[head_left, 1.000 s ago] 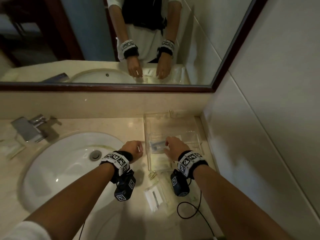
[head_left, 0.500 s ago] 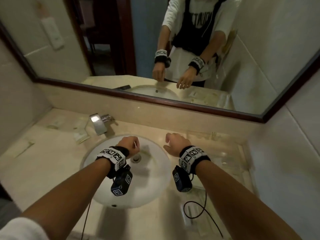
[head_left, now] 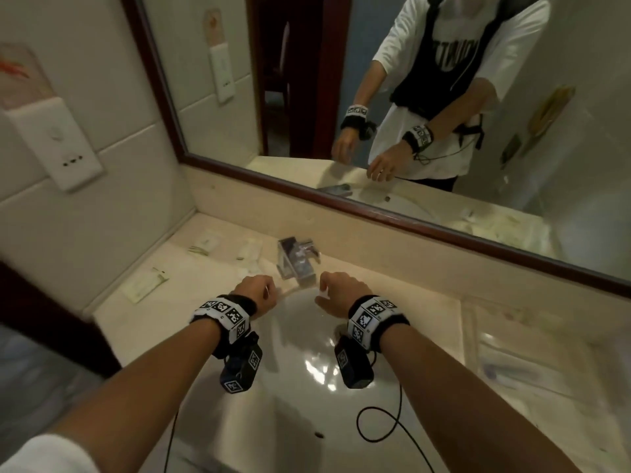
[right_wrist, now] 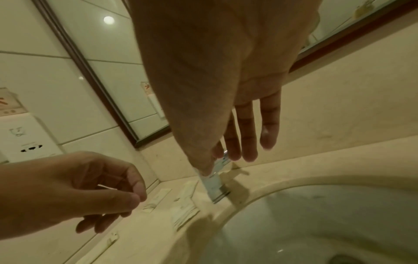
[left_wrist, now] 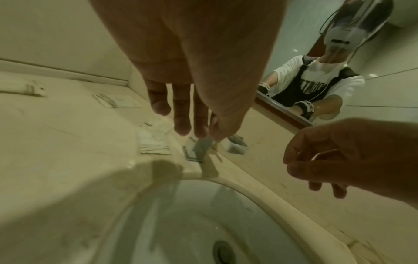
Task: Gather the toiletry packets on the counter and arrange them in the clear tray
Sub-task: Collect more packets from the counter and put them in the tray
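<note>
Head view: both hands over the far rim of the basin (head_left: pixel 307 370), palms down. Left hand (head_left: pixel 254 295) at 11 o'clock of the basin, fingers curled loosely, a thin white sliver showing at the thumb. Right hand (head_left: pixel 341 293) at 1 o'clock, fingers loosely bent, nothing seen in it. Tap (head_left: pixel 296 259) at 12 o'clock between the hands. Packets (head_left: pixel 205 244) lie on the counter (head_left: pixel 164 302) at 10 to 11 o'clock of the tap; one more (head_left: pixel 145 285) near the left wall. Tray (head_left: pixel 546 353) at 3 o'clock of the basin, blurred; its contents cannot be made out.

Left wrist view: left hand (left_wrist: pixel 192 80) fingers hang nearly straight, apart, holding nothing visible. Right hand (left_wrist: pixel 339 155) at 3 o'clock, fingers bent, a thin white streak across them; a grip cannot be told. Packets (left_wrist: pixel 153 144) at 9 o'clock of the tap (left_wrist: pixel 199 150).

Right wrist view: right hand (right_wrist: pixel 226 89) fingers straight, relaxed, above the tap (right_wrist: pixel 214 182). Left hand (right_wrist: pixel 74 187) at 8 o'clock, thumb and forefinger close together with a thin white streak between them.
</note>
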Motion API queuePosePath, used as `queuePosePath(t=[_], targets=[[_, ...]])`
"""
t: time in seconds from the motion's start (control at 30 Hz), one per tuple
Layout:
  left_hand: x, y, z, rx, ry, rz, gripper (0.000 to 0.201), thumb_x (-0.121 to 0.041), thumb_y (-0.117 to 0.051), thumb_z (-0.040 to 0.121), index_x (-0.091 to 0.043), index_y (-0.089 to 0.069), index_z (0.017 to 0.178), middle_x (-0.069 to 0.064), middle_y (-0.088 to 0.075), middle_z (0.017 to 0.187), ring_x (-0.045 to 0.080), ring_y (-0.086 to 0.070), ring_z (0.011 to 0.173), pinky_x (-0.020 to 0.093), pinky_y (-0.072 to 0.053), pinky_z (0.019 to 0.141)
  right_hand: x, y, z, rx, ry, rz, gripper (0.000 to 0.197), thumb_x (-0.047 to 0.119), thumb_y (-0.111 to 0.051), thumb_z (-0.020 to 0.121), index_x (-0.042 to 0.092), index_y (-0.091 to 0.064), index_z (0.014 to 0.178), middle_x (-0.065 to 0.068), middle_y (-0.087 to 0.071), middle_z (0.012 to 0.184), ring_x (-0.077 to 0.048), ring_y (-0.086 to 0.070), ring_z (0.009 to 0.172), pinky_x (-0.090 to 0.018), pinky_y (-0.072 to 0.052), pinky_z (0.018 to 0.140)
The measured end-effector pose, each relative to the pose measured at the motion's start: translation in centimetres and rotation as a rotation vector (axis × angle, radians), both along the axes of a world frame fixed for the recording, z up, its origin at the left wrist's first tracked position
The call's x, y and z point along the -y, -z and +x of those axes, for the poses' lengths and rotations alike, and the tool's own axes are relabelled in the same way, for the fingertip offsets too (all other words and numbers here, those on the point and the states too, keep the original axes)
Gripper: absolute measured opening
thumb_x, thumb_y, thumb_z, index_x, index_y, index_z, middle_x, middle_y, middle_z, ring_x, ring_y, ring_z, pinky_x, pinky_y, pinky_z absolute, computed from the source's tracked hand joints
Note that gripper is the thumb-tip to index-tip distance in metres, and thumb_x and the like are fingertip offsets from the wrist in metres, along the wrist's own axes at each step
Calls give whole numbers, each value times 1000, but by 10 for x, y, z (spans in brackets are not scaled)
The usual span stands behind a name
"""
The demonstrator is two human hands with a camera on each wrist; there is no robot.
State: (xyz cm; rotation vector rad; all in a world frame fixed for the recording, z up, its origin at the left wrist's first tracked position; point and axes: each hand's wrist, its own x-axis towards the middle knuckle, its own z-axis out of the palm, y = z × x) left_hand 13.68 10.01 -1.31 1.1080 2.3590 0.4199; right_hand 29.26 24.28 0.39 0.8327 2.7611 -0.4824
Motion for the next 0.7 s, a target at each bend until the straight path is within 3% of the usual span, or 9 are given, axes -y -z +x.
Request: queuePosePath(t=[0.1, 0.23, 0.33, 0.5, 0.7], targets=[[22, 8, -35, -13, -25, -27, 10, -21, -58, 85, -14, -62, 90, 10, -67, 97, 30, -62, 92, 30, -46, 74, 17, 4, -41, 3, -46, -35, 35, 37, -55, 95, 15, -54, 122, -8, -59, 124, -28, -59, 110, -37, -48, 89], [48, 23, -76, 3, -62, -57, 5, -21, -57, 86, -18, -54, 85, 10, -66, 99, 28, -61, 92, 32, -48, 78, 32, 20, -89, 1, -64, -53, 36, 37, -56, 94, 15, -51, 121, -8, -60, 122, -28, -58, 111, -40, -49, 92], [66, 36, -103, 23, -105, -63, 5, -21, -59, 84, -18, -54, 83, 7, -64, 92, 25, -59, 84, 30, -47, 73, 42, 32, -118, -2, -61, -64, 38, 36, -57, 94, 12, -48, 123, -11, -60, 121, -31, -58, 112, -38, -48, 89], [88, 56, -138, 56, -180, -77, 4, -20, -58, 83, -20, -56, 80, 3, -61, 86, 28, -62, 86, 30, -48, 72, 46, 61, -160, 43, -28, -83, 45, 33, -58, 92, 13, -42, 129, -13, -53, 130, -32, -55, 116, -41, -48, 94], [103, 72, -176, 76, -243, -85, 6, -18, -58, 81, -20, -55, 77, 8, -65, 88, 29, -63, 85, 32, -51, 75, 44, 93, -201, 91, 6, -100, 63, 39, -58, 90, 11, -34, 141, -19, -48, 136, -36, -46, 126, -43, -44, 100]])
